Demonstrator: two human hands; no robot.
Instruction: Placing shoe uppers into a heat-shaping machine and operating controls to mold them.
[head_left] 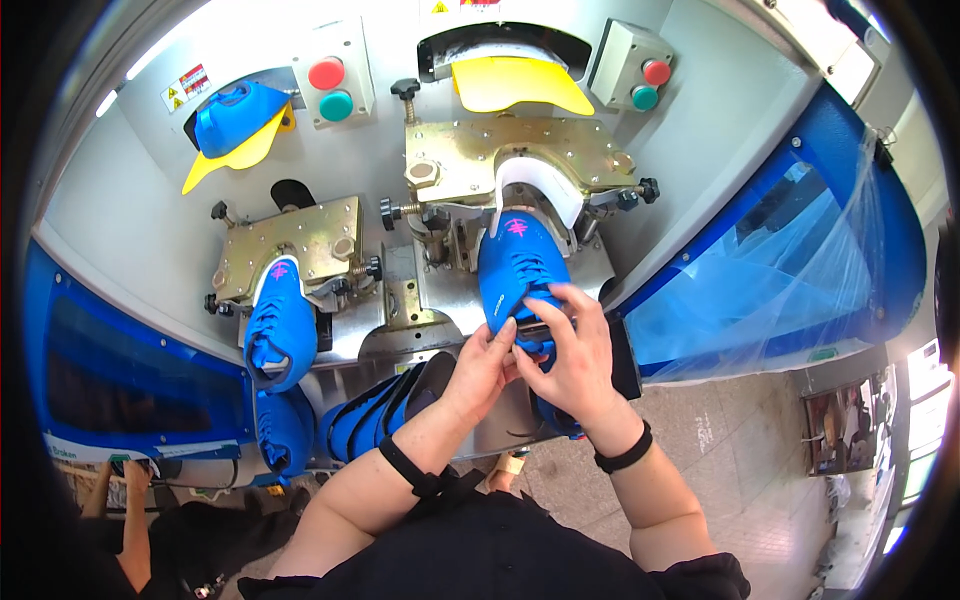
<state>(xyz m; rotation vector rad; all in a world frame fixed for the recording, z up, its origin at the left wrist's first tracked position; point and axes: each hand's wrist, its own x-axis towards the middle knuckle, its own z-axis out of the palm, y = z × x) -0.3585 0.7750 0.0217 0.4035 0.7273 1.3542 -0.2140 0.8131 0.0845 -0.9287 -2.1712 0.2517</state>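
A blue lace-up shoe upper (pixel 516 265) with a pink mark at its toe sits in the right-hand station of the machine. Its toe points away from me, under a white curved pad (pixel 545 185). My left hand (pixel 482 372) pinches the near left edge of its collar between thumb and fingers. On the other side, my right hand (pixel 575 350) curls over the opening, fingertips on the lacing and thumb at the collar. The hands nearly meet there, and they hide part of the heel. A similar blue upper (pixel 279 320) sits in the left-hand station.
Brass-coloured clamp plates (pixel 480 150) with black knobs top both stations. Behind hang a blue upper on a form (pixel 240 118) and a yellow flap (pixel 515 84). Red and green buttons (pixel 326 72) face me. More blue uppers (pixel 375 412) lie nearby. Another person's arm (pixel 136 515) shows lower left.
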